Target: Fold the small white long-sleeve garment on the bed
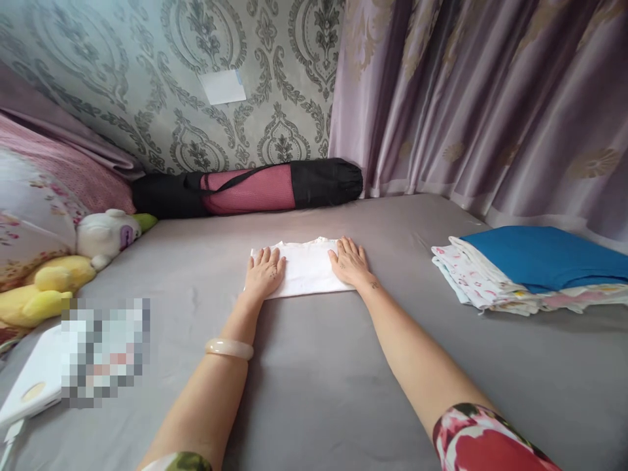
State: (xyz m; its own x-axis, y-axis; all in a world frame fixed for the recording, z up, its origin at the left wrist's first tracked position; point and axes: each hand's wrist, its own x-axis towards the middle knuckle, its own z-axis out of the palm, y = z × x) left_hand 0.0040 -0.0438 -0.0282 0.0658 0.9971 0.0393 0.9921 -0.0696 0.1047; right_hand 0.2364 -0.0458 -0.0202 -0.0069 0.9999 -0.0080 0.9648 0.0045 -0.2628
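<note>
A folded white garment [307, 268] lies flat on the grey bed sheet [314, 379] in the middle of the view. My left hand [265, 271] rests palm down on its left end, fingers spread. Palm down on the right end is my right hand [349, 261], fingers apart. Neither hand grips anything. A pale bangle [228, 348] circles my left forearm.
A stack of folded clothes [495, 284] topped by a blue piece [544, 255] sits at the right. A rolled pink mat in a black bag [248, 188] lies along the wall. Plush toys [105, 235] and pillows are at the left, a white device [34, 383] near the front left. Curtains hang behind.
</note>
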